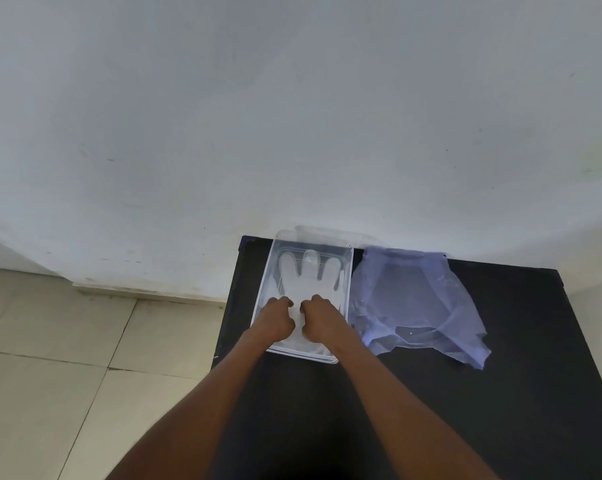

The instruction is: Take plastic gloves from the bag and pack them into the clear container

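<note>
Dark counter (431, 393) set against a pale wall (292, 116); tiled floor (67, 358) to the left.

Clear container (263, 303) — rectangular, open-topped — sits at the counter's far left corner, its long side running away from the person. Inside it lies a translucent plastic glove (308, 277), flat, fingers spread and pointing toward the wall, cuff end toward the person.

Both bare forearms reach forward into the container. Left hand (277, 320) and right hand (318, 318) sit side by side, nearly touching, over the glove's cuff end. Fingers of each are curled down onto the plastic, knuckles up. Whether each grip pinches the glove or only presses it flat, I cannot tell — the fingertips are hidden beneath the knuckles.

Bag (417, 303), thin bluish-clear plastic, lies crumpled on the counter just right of the container, touching or almost touching its right wall. Its contents cannot be made out.
</note>
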